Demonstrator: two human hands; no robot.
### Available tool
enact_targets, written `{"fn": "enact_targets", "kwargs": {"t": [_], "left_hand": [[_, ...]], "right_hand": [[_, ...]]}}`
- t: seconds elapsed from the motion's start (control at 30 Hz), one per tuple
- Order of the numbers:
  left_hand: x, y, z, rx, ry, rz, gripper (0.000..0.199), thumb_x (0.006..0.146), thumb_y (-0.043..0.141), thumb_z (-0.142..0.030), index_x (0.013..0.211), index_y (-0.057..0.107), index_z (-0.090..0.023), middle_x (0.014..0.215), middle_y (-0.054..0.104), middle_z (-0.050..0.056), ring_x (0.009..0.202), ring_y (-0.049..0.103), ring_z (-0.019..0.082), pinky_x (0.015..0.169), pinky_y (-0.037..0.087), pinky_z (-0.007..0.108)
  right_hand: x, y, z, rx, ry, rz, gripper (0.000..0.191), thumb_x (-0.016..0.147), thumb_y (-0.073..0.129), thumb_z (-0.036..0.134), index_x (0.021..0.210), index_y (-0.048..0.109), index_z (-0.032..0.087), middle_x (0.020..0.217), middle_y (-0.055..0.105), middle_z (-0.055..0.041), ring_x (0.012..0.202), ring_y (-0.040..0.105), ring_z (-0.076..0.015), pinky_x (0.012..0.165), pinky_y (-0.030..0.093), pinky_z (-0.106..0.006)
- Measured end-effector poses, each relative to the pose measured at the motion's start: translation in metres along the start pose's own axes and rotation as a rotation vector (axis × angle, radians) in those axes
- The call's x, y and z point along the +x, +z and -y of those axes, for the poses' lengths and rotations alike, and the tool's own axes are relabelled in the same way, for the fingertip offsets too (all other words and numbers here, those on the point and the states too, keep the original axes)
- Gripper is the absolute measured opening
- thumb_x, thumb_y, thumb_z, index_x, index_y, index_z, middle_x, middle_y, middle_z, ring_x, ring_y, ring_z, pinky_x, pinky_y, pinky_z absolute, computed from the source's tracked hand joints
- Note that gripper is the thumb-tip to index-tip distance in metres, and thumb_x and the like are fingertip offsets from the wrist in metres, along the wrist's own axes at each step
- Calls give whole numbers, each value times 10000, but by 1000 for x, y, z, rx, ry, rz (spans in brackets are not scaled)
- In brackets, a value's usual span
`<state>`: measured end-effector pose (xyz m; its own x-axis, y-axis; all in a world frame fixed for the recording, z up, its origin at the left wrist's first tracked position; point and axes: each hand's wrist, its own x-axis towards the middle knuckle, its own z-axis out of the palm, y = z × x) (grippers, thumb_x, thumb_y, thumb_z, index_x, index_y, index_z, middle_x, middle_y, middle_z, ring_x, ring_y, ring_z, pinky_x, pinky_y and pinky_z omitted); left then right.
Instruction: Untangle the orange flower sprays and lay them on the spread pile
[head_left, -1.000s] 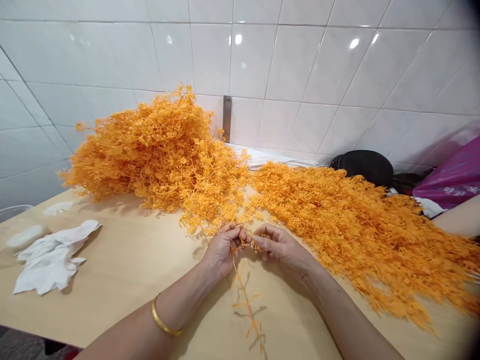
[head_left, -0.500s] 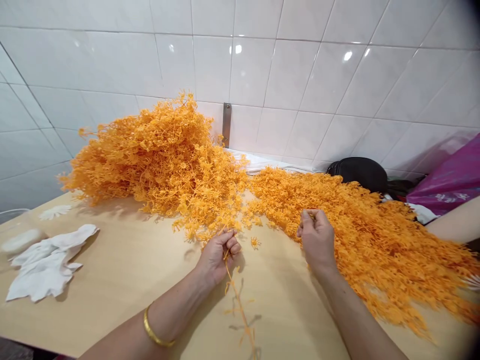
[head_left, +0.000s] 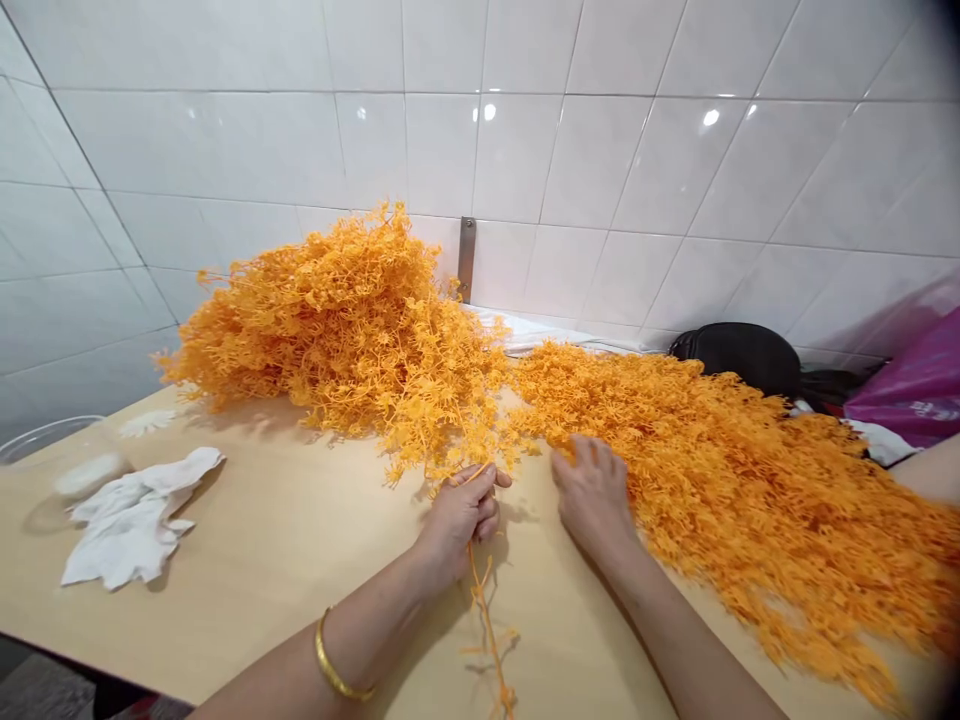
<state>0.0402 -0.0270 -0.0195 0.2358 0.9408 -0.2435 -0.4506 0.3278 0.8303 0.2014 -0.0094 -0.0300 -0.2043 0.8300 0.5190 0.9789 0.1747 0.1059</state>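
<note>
My left hand (head_left: 461,520), with a gold bangle on its wrist, is closed on a thin orange stem (head_left: 487,625) at the middle of the table. The stem's lower part hangs down toward the near edge, with small side sprigs. To the right, my right hand (head_left: 594,495) has its fingers apart, palm down, at the left edge of the spread of orange pieces (head_left: 750,490). Its fingertips are partly hidden among them. A tall heap of orange branching sprigs (head_left: 322,320) stands behind my left hand, on the left.
A crumpled white cloth (head_left: 139,520), a pale oval item (head_left: 91,476) and a white flower-like piece (head_left: 147,423) lie on the table (head_left: 262,560) at left. A black case (head_left: 742,358) and purple bag (head_left: 911,380) are at back right, near part of another person's arm (head_left: 930,470).
My right hand has opened from a pinch and moved left and slightly down. My left hand still holds the stem. The loose orange piece between the hands no longer shows. The view has shifted slightly.
</note>
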Motion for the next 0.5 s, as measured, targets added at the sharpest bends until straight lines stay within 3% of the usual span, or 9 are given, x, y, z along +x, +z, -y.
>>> {"fn": "enact_targets", "kwargs": {"t": [0.07, 0.17, 0.23, 0.33, 0.43, 0.5], "left_hand": [[-1, 0, 0, 15, -4, 4, 220, 739, 517, -355, 684, 494, -144, 364, 172, -107, 341, 120, 29, 359, 123, 181], [-1, 1, 1, 17, 4, 18, 213, 739, 515, -347, 676, 494, -145, 370, 181, -105, 343, 128, 30, 358, 132, 180], [-1, 1, 2, 29, 9, 35, 223, 733, 521, -359, 668, 496, -147, 373, 184, -106, 342, 126, 28, 357, 140, 180], [-1, 4, 5, 76, 18, 67, 243, 713, 537, -386, 651, 483, -157, 378, 202, -106, 337, 135, 26, 357, 156, 182], [-4, 7, 6, 139, 19, 99, 242, 697, 550, -378, 631, 466, -161, 383, 220, -102, 335, 143, 26, 356, 147, 189], [-6, 7, 5, 182, -5, 122, 237, 699, 540, -370, 620, 464, -160, 380, 216, -98, 332, 139, 27, 352, 111, 195]], "right_hand": [[2, -2, -7, 0, 126, -86, 234, 781, 432, 156, 939, 605, 172, 1154, 459, -169, 1065, 340, -337, 802, 287, -470], [3, -11, -2, 305, 154, -170, 245, 826, 400, 268, 938, 599, 180, 1034, 541, -124, 974, 433, -269, 797, 331, -411], [3, -17, 8, 615, 146, -132, 275, 834, 391, 339, 909, 596, 173, 912, 586, -87, 871, 494, -211, 760, 371, -340], [1, -21, 26, 951, 145, 53, 296, 814, 416, 400, 833, 589, 160, 746, 595, -41, 700, 523, -158, 624, 392, -260], [1, -17, 34, 1067, 140, 180, 343, 824, 389, 390, 605, 528, 165, 530, 489, 16, 503, 437, -108, 492, 330, -223], [3, -14, 26, 1069, 247, 102, 356, 821, 388, 392, 554, 476, 174, 480, 420, 34, 459, 386, -97, 458, 296, -220]]}}
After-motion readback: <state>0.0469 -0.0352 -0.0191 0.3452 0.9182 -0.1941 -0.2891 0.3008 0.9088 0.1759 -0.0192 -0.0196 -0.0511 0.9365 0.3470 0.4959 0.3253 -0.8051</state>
